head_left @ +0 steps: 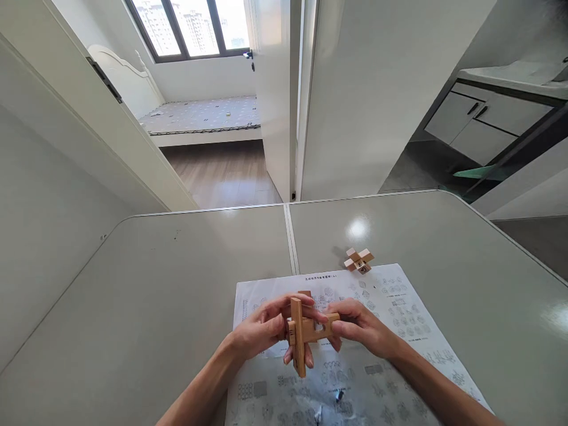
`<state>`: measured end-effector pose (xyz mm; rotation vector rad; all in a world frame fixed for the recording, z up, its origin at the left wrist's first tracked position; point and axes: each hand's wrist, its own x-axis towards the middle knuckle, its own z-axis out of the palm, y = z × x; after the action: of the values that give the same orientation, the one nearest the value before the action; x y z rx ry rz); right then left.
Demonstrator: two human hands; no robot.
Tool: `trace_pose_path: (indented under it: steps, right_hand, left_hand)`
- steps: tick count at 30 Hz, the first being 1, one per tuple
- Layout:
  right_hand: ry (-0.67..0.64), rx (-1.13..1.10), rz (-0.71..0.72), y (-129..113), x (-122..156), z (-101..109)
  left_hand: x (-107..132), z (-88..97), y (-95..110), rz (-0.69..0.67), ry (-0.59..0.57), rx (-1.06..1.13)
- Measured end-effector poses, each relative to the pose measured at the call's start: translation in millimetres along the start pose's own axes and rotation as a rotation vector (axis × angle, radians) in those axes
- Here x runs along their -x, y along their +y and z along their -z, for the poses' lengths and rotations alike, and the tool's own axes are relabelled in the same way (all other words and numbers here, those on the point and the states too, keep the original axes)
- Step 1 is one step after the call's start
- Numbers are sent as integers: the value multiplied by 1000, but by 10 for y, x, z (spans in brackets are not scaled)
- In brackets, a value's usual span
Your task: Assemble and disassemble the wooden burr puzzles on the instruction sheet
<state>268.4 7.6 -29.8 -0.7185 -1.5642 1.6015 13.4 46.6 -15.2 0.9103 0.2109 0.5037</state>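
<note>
Both hands hold a wooden puzzle (pixel 304 332) of crossed bars just above a printed instruction sheet (pixel 399 319). My left hand (pixel 265 328) grips it from the left, fingers curled round an upright bar. From the right, my right hand (pixel 361 325) pinches the end of a horizontal bar. A smaller assembled wooden cross puzzle (pixel 359 260) lies on the table beyond the sheet's far edge, apart from both hands.
The grey folding table (pixel 155 284) has a seam down its middle and rounded far corners. Beyond it stand a white wall, an open door (pixel 275 100) to a bedroom with a window, and cabinets (pixel 483 118) at the right.
</note>
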Motion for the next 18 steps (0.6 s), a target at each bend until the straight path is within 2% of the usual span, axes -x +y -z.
trace_pose_path:
  steps: [4,18]
  right_hand:
    - [3,-43,-15,6,5,10]
    - [18,8,-47,1,6,16]
  left_hand:
    - [6,1,-20,-22,-45,20]
    - [-8,71,-123,-75,-5,82]
